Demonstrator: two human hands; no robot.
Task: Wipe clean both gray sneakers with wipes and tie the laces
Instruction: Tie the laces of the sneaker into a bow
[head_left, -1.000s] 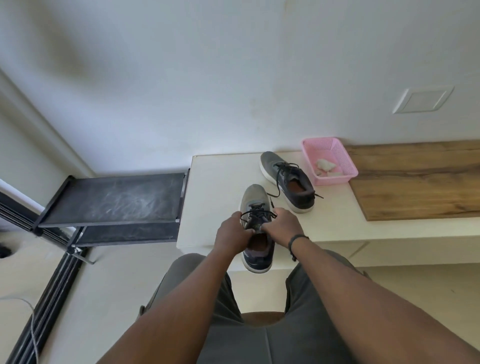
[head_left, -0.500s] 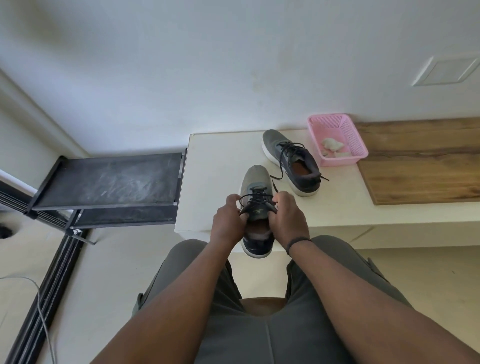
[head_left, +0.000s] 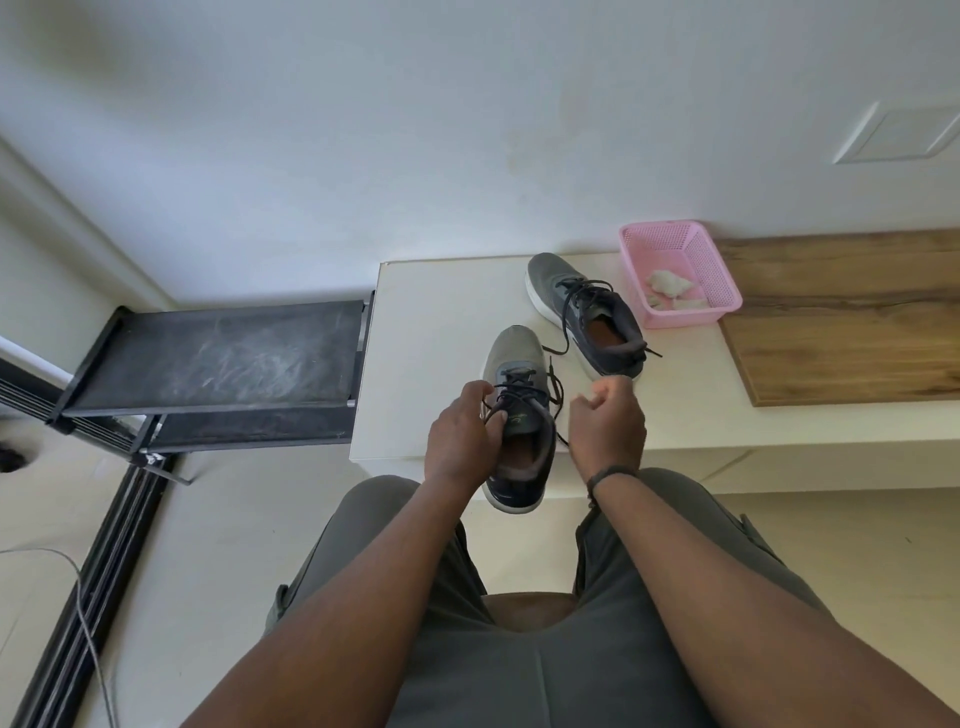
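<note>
**sole_mate:** Grip check first: left hand (head_left: 464, 435) is pinching the laces (head_left: 519, 396) at the tongue of the near sneaker (head_left: 511, 415), thumb curled into the crossings. Right hand (head_left: 608, 423) is off the shoe, just to its right, fingers curled. It looks like a lace end runs up toward it, but I honestly can't tell if it's pinched or the hand is holding nothing.

**knot_today:** Which way's the shoe lying?

**sole_mate:** Long axis runs straight away from the person, toe toward the wall, heel hanging off the front edge of the counter (head_left: 447, 322) over the lap. So the laces sit directly between the two hands, left one on them, right one a short reach to the side. I'd guess the next pull goes sideways, out to the right.

**knot_today:** Count?

**sole_mate:** Two sneakers. The far sneaker (head_left: 584, 314) is further back and to the right, angled, laces loose and trailing on the counter, so that one isn't tied. One pink basket (head_left: 675, 244) just beside it, with what looks like a couple of crumpled wipes (head_left: 670, 288) inside. One wooden board (head_left: 852, 317) to the right.
</note>
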